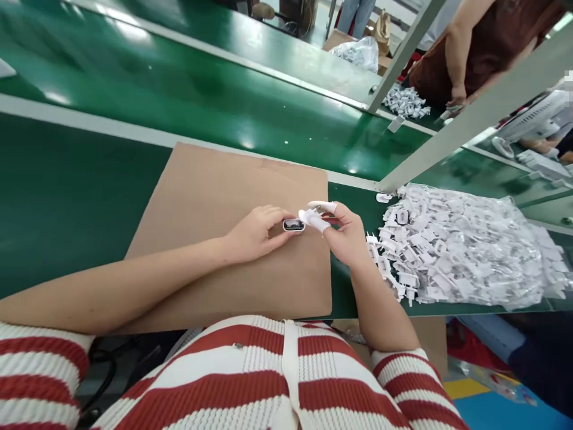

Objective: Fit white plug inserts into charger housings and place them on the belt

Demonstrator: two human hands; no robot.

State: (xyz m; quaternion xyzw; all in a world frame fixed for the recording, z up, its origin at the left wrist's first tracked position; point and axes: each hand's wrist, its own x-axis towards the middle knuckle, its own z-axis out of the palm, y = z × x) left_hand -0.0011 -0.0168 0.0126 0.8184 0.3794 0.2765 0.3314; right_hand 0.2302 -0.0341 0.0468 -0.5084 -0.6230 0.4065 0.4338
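Pinching with thumb and index finger drawn close together, the bare left hand (253,236) grips the nine-o'clock end of a small, oblong white plastic shell (294,225), which sits towards three o'clock on the flat brown cardboard sheet (215,179). Should that pinch slacken, the shell could twist or drop. At the shell's three-o'clock end, the right hand (317,213) has its thumb and a finger slightly parted; whether it holds a small part between them cannot be told. Its smooth white fingertip covers (317,223) might slide on the plastic, or a careless push could disturb whatever lies inside the shell. Farther towards three o'clock, the heap of loose white plastic parts (430,245) could spill if the right forearm brushes it.

The shell looks round-ended, with a clean pale rim around a dark, recessed face showing lighter details too small to identify.
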